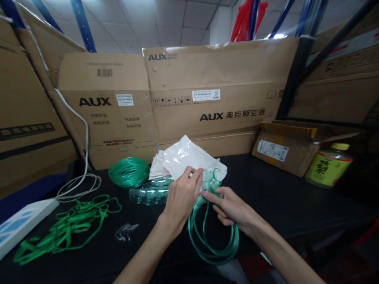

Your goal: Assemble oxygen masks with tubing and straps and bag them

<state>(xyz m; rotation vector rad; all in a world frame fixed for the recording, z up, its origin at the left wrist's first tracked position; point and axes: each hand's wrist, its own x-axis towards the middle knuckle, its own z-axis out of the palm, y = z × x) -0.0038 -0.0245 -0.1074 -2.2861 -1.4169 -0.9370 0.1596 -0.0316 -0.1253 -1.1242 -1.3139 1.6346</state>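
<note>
My right hand (229, 207) is closed on a looped coil of green clear tubing (220, 258), thumb on top and fingers behind, and the loops hang below it. Close beside it, my left hand (185, 193) has its fingers drawn together at the top of the coil; what they pinch is hidden. Just above the coil, between the hands, is a clear greenish plastic piece (209, 177) with a curved green edge. A glossy white plastic bag (189, 157) lies right behind the hands, partly covered by them.
To the left are a larger coil of green tubing (129, 172), clear green plastic cups (149, 195), tangled green elastic straps (69, 227), small clear pieces (126, 232) and a white power strip (28, 223). At right stand an open carton (284, 152) and a yellow-capped bottle (328, 165). Cardboard panels (219, 75) wall the back.
</note>
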